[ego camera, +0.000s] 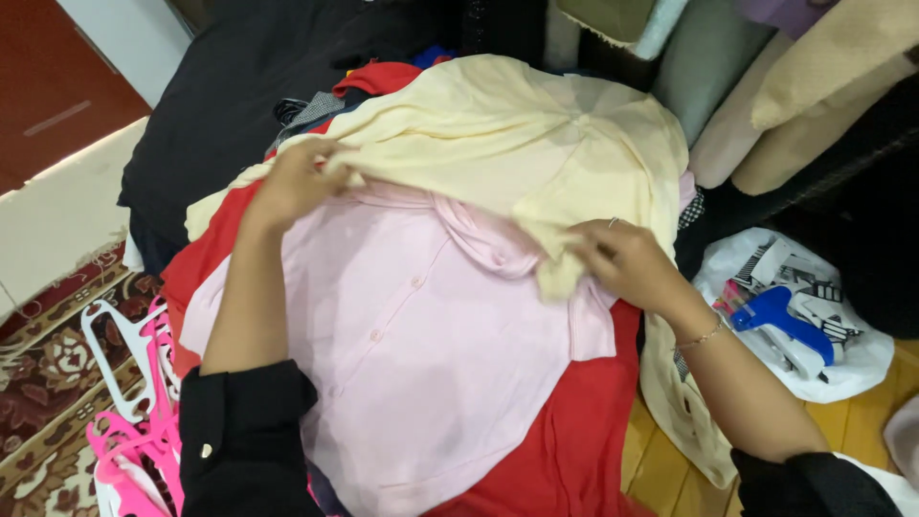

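Both hands pinch the pale yellow soft cotton garment [517, 134]: left hand [292, 182] at nine o'clock, right hand [627, 263] at four o'clock, fingers closed on its edge. It lies half peeled back off the pink buttoned shirt [421, 335], not yet lifted clear of the pile.

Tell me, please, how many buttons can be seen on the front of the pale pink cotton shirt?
4: one near the collar, one below it, one mid-front, one lower, running diagonally down the pale pink cotton shirt. More may be hidden.
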